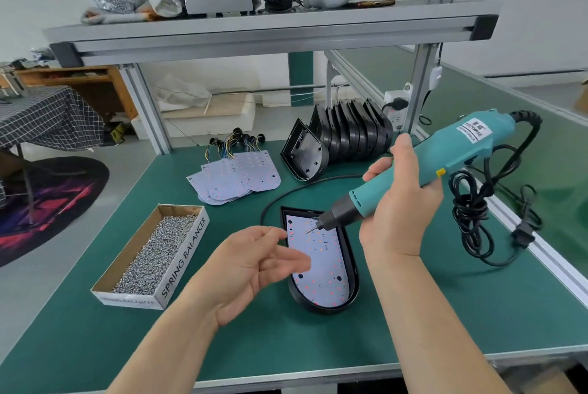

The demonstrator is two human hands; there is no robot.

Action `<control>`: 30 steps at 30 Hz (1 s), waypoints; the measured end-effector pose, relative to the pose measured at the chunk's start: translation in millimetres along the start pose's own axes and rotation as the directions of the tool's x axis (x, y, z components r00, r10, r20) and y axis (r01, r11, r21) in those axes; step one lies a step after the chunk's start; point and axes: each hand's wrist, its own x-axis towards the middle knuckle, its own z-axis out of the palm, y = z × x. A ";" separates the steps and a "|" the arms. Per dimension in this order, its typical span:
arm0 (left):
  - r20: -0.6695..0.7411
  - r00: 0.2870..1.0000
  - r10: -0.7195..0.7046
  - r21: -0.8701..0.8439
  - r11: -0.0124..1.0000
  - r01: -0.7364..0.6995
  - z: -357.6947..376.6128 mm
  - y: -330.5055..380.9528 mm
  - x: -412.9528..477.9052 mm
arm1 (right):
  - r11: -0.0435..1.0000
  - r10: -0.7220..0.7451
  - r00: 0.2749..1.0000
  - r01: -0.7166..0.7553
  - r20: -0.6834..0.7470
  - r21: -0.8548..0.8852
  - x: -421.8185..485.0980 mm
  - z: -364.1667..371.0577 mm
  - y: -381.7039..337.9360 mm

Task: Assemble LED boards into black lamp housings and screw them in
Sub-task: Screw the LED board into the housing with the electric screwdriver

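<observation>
LED board sits in housing; right hand grips screwdriver angled bit-down for screwing, left hand spread, empty.

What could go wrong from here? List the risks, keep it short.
1. The electric screwdriver in the right hand is held slanted; its bit could slip and scratch the LED board.
2. The left hand is open, not gripping the black housing, which may shift under pressure.
3. The bundled cord hanging from the tool could tug it off aim.
</observation>
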 end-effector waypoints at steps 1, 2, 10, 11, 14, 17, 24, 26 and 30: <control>-0.039 0.999 0.007 0.099 0.995 -0.003 2.7 -2.2 0.8 | 1.000 -0.002 1.000 0.002 0.005 0.005 0.3 1.3 -1.9; -0.072 0.997 0.021 0.168 0.986 -0.008 4.8 -4.7 2.4 | 1.000 -0.004 1.000 0.004 0.007 0.006 -0.2 2.7 -3.6; 0.021 0.985 -0.171 -0.285 0.943 0.170 8.0 -7.0 6.7 | 1.000 -0.004 1.000 0.004 -0.017 -0.015 -2.4 2.0 -0.9; 0.067 0.982 -0.178 -0.314 0.930 0.190 7.3 -6.4 5.8 | 1.000 -0.007 1.000 0.007 -0.019 -0.015 -2.8 2.3 -0.1; 0.108 0.976 -0.187 -0.267 0.940 0.210 9.1 -6.3 2.0 | 1.000 -0.010 1.000 0.010 -0.006 -0.028 -5.5 2.8 1.4; 0.073 0.967 -0.245 -0.286 0.923 0.256 12.6 -7.9 2.4 | 0.999 -0.018 1.000 0.018 0.014 -0.041 -8.4 2.2 4.2; 0.117 0.946 -0.302 -0.365 0.873 0.324 20.2 -11.4 5.9 | 0.999 -0.026 0.999 0.026 0.025 -0.031 -9.8 3.1 -0.1; 0.161 0.946 -0.283 -0.358 0.876 0.323 19.5 -12.6 6.0 | 1.000 -0.024 1.000 0.024 0.013 -0.019 -8.4 3.2 -1.3; 0.295 0.930 -0.218 -0.353 0.880 0.319 17.1 -15.9 5.2 | 1.000 -0.016 1.000 0.016 0.005 0.005 -6.5 4.1 -4.2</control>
